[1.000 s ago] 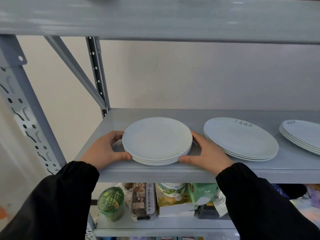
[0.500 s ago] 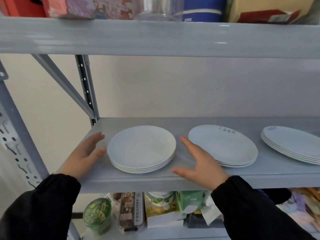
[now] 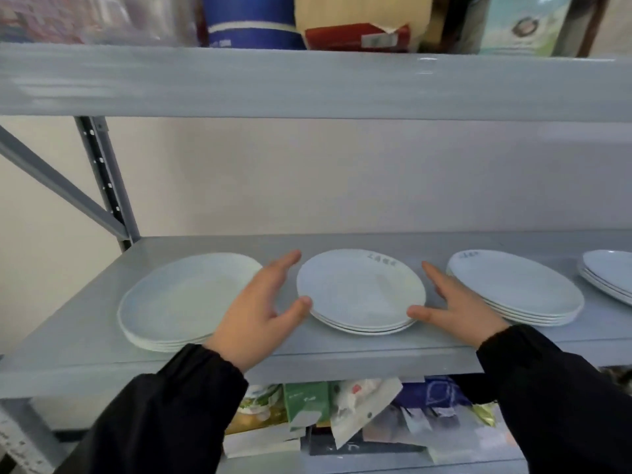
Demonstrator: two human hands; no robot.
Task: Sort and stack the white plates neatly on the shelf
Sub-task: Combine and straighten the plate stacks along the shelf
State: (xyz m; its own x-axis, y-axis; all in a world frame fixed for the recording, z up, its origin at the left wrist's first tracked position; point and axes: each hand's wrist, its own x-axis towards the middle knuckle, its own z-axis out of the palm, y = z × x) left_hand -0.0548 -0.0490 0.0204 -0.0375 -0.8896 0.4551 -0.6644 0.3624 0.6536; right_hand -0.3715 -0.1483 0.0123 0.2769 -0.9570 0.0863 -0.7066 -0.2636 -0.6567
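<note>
grey metal shelf has four stacks of white plates sitting in a row on it, side by side.

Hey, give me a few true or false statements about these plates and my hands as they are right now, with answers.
1. The left hand and right hand flank the second stack from the left. True.
2. The left hand lifts a plate. False: it is open and holds nothing.
3. Four plate stacks sit on the middle shelf. True.
4. Nothing is stored above the plates. False: the top shelf holds a blue tub and packages.
</note>
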